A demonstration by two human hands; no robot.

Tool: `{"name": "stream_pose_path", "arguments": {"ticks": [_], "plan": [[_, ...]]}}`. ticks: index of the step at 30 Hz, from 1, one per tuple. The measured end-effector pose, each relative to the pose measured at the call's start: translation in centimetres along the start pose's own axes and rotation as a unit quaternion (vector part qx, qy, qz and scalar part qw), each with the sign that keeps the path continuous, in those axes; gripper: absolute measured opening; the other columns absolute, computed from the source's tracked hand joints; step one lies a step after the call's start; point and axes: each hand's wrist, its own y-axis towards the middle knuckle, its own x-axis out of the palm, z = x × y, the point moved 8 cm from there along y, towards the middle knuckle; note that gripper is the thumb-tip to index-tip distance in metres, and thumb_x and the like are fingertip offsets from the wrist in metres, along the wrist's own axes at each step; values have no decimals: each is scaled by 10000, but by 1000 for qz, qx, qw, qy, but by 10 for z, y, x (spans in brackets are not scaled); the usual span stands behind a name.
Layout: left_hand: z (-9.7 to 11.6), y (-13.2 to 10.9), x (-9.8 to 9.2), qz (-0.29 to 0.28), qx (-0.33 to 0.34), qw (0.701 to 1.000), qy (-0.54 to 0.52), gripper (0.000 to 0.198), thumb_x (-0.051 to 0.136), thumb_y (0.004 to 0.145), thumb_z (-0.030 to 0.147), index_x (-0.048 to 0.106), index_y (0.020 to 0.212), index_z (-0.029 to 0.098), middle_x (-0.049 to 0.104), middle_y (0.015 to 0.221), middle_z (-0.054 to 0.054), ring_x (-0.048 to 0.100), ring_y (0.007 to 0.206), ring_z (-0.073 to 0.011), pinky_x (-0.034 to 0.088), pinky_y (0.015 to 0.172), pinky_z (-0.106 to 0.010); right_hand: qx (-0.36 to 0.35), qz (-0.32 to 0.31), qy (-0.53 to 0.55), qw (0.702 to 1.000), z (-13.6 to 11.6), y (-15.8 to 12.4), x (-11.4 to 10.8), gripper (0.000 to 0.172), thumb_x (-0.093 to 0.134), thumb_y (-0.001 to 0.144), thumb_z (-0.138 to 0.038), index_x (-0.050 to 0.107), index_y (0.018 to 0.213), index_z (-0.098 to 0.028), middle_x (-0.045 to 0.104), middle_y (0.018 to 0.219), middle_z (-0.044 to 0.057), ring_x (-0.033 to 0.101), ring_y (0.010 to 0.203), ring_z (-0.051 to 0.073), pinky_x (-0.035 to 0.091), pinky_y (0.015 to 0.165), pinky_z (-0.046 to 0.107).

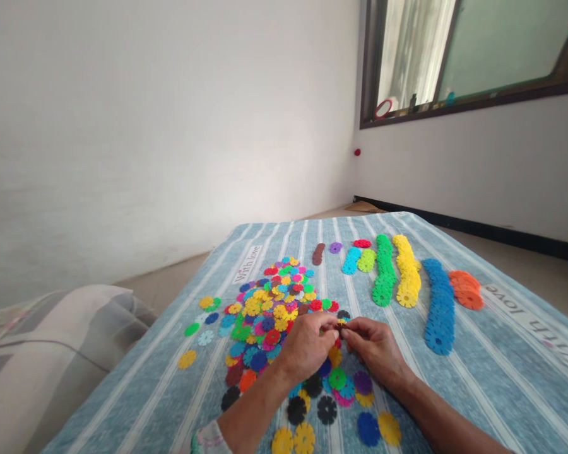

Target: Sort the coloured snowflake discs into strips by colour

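Left hand [307,343] and right hand [379,350] meet, fingertips pinching small brown-and-yellow notched plastic discs [341,326] beside the multicoloured disc pile [254,306]; light rim grips should serve best!

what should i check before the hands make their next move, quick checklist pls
1. Left hand and right hand meeting at a small piece: ok.
2. Colour of that piece: cannot tell; the hands cover most of it.
3. Green disc row, yellow disc row and blue disc row each one colour: ok.
4. Hands clear of those rows: ok.
5. Notched disc pile sorted by colour: not ok, mixed.
6. Loose discs all gathered: not ok; a stray yellow disc lies apart.
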Motion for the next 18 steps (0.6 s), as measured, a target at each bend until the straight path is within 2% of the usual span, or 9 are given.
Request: {"name": "stream_pose_path", "arguments": {"ticks": [4,9,14,18], "plan": [[-10,1,3,-17,-36,998,-48,196,481,764,213,667,774,153,606,654,6,518,603,-118,370,562,-214,10,-4,13,1000,1,0,1,248,626,723,-399,654,669,-159,496,514,-35,380,440,75,285,406,200],[-14,4,2,-31,-62,994,-80,178,501,740,224,650,695,138,535,597,20,437,561,-98,316,528,-207,20,-7,15,1000,5,0,2,241,630,729,-394,670,691,-159,495,523,-35,368,441,70,276,402,195],[-14,10,3,-40,-48,995,-72,159,499,734,215,618,660,141,501,571,29,426,554,-98,311,532,-212,26,-3,17,1000,9,2,2,283,640,727,-436,662,671,-160,491,524,-34,362,444,68,272,402,194],[-12,13,5,-46,-28,997,-52,153,490,735,197,620,673,147,543,595,18,469,578,-110,334,545,-215,32,0,15,999,8,3,2,317,643,721,-475,651,653,-166,483,518,-33,356,439,69,268,399,198]]}}
